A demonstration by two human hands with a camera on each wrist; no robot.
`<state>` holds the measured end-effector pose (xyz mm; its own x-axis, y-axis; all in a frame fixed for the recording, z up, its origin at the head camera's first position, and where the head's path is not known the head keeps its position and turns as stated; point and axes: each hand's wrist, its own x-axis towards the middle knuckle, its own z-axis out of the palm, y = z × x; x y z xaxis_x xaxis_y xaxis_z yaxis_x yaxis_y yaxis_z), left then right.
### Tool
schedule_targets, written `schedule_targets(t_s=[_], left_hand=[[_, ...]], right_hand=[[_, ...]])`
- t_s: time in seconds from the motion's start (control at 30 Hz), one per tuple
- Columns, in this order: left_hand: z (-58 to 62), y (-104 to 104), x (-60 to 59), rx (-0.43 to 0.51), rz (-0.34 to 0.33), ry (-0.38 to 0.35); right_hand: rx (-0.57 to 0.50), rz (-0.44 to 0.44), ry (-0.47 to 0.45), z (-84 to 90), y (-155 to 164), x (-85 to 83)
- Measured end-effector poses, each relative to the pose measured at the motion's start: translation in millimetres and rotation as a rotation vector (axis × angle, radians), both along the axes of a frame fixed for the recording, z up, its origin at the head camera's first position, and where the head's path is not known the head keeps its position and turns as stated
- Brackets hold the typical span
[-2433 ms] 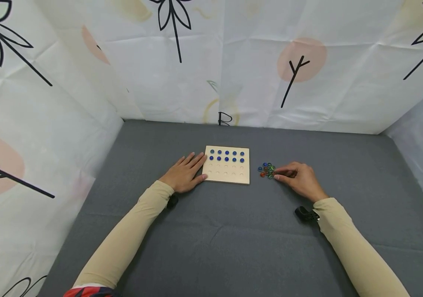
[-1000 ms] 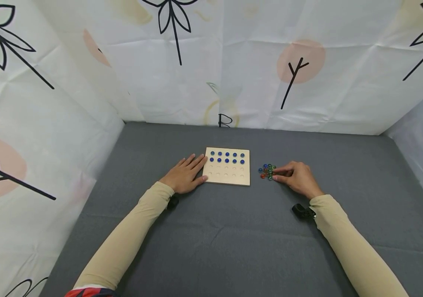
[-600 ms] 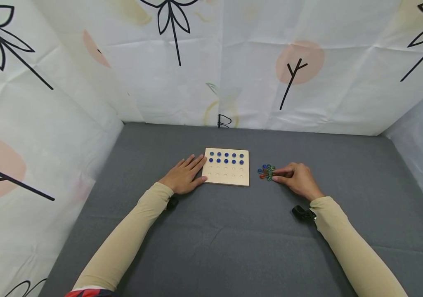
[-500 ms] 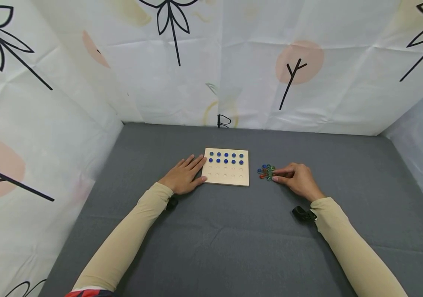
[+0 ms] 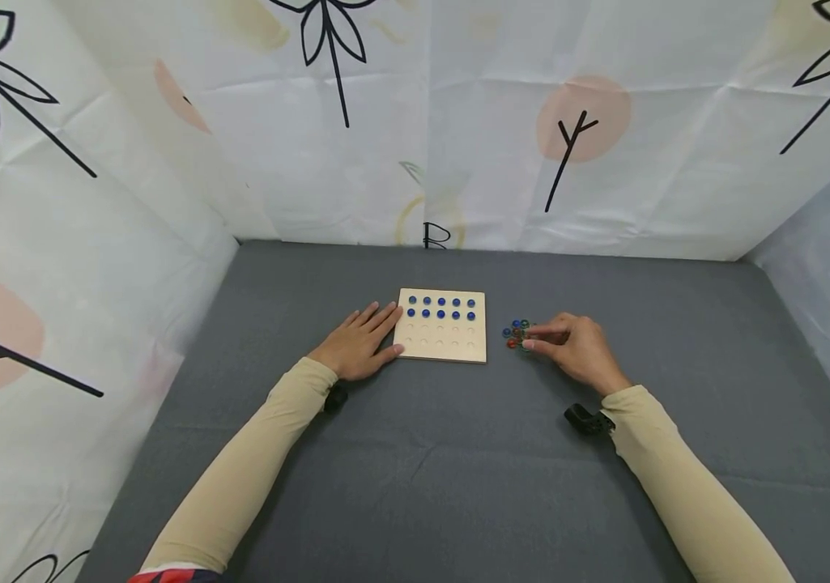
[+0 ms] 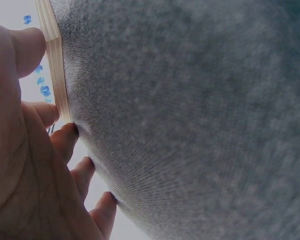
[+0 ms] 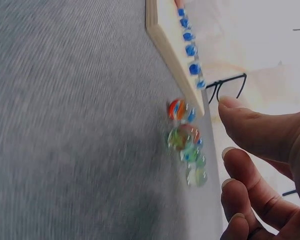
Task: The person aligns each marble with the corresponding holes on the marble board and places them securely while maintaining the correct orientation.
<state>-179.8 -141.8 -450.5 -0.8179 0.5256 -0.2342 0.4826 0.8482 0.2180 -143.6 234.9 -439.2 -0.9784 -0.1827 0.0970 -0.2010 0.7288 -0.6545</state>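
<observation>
A pale wooden board with rows of round hollows lies flat mid-table. Blue marbles fill its two far rows; the two near rows hold nothing. My left hand lies flat with fingers spread, touching the board's left edge with index finger and thumb. Right of the board is a small cluster of glass marbles, among them an orange-red marble and a green marble. Over that cluster hovers my right hand, thumb and fingers parted. The right wrist view shows nothing between them. In the head view its fingertips hide part of the cluster.
Dark grey cloth covers the table. White patterned fabric walls stand at the back and both sides. Each wrist carries a black strap device.
My right hand has shifted slightly left, further over the marble cluster, covering more of the green marbles. My left hand keeps its place at the board's edge. The blue rows look the same.
</observation>
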Motion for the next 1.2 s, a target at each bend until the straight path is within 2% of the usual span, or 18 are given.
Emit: schedule_targets(t_s=[0.47, 0.67, 0.97, 1.2], left_hand=[[0.5, 0, -3.2, -0.008, 0.002, 0.005], [-2.3, -1, -3.8, 0.002, -0.009, -0.011], [3.0, 0, -4.8, -0.002, -0.012, 0.001], [-4.9, -2, -4.9, 0.008, -0.010, -0.008]], right_hand=[[-0.048, 0.054, 0.053, 1.4, -28, -5.8], [-0.063, 0.075, 0.027, 1.8, -41, -6.4], [-0.101, 0.102, 0.020, 4.0, -54, -9.5], [-0.133, 0.123, 0.007, 0.7, -66, -6.8]])
